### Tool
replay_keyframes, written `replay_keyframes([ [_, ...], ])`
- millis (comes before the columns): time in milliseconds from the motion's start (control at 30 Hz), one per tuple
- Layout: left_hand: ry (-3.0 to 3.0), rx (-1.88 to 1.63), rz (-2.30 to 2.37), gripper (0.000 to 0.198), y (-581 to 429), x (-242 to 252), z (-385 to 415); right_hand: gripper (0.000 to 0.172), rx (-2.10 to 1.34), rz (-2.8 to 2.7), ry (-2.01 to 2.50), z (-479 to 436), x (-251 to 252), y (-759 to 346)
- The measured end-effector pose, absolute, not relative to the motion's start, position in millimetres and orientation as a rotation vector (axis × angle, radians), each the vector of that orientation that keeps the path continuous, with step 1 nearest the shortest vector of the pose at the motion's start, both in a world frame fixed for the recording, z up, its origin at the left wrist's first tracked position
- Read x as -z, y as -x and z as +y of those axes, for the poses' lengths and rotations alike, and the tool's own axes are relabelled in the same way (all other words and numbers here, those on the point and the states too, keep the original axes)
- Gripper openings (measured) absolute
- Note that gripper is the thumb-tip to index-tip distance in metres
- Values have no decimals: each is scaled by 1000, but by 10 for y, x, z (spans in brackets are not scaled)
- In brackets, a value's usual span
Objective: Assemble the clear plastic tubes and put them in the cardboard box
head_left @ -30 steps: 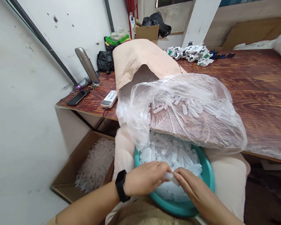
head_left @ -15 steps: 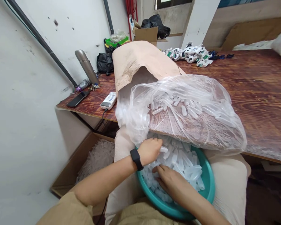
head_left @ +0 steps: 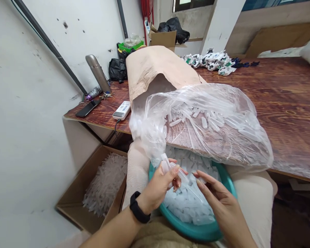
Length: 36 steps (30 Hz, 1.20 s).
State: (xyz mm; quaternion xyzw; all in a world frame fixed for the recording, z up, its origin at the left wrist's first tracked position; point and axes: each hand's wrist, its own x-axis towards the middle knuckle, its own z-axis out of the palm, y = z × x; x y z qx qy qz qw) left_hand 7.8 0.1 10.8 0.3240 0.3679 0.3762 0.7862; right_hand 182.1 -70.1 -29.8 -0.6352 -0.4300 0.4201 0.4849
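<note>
A teal basin (head_left: 222, 230) on my lap is heaped with small clear plastic tubes (head_left: 188, 203). Above its left rim my left hand (head_left: 157, 187), with a black band on the wrist, is closed on a couple of clear tubes (head_left: 167, 164) that stick up past its fingers. My right hand (head_left: 219, 199) hovers over the basin's right side, fingertips pinched on a small clear piece (head_left: 202, 179) that I cannot name. A clear plastic bag (head_left: 209, 127) of more tubes spills from a tan paper sack (head_left: 155, 65) on the wooden table (head_left: 286, 96).
A cardboard box (head_left: 93, 193) of clear tubes stands on the floor at left. On the table's left end lie a phone (head_left: 88, 108), a white remote (head_left: 122, 110) and a steel flask (head_left: 98, 73). Green-white packets (head_left: 212, 61) pile at the back.
Both hands have lifted out of the pile in the basin. The left hand came up and back holding clear tubes; the right rose to its right with a small piece pinched.
</note>
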Motion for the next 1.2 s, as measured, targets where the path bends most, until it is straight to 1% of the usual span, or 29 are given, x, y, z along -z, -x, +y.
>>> replay_keyframes([
  [100, -633, -936, 812, 51, -148, -120, -113, 42, -1085, -806, 1446, -733, 216, -1726],
  [233, -621, -998, 824, 43, -184, -98, -210, 34, -1075, -617, 1314, -710, 170, -1596],
  [400, -623, -1017, 847, 37, -224, -36, -285, 35, -1029, -525, 1321, -645, 193, -1488],
  [533, -618, -1043, 849, 33, -259, 21, -330, 37, -1030, -615, 1341, -618, 184, -1422],
  [633, -602, -1080, 857, 32, -254, 32, -341, 33, -995, -764, 1349, -647, 156, -1410],
  [767, -568, -1099, 869, 35, -229, -14, -338, 24, -735, -1100, 1372, -730, 105, -1461],
  [867, -620, -1077, 872, 32, -208, -65, -348, 21, -588, -1207, 1389, -780, 75, -1506],
  [967, -790, -1067, 840, 25, -182, -97, -366, 18, -690, -1113, 1413, -808, 72, -1532],
  [1133, -994, -1052, 797, 20, -160, -106, -380, 32, -1109, -835, 1414, -825, 108, -1550],
  [1200, -983, -1037, 793, 21, -160, -101, -374, 38, -1201, -833, 1367, -827, 127, -1566],
])
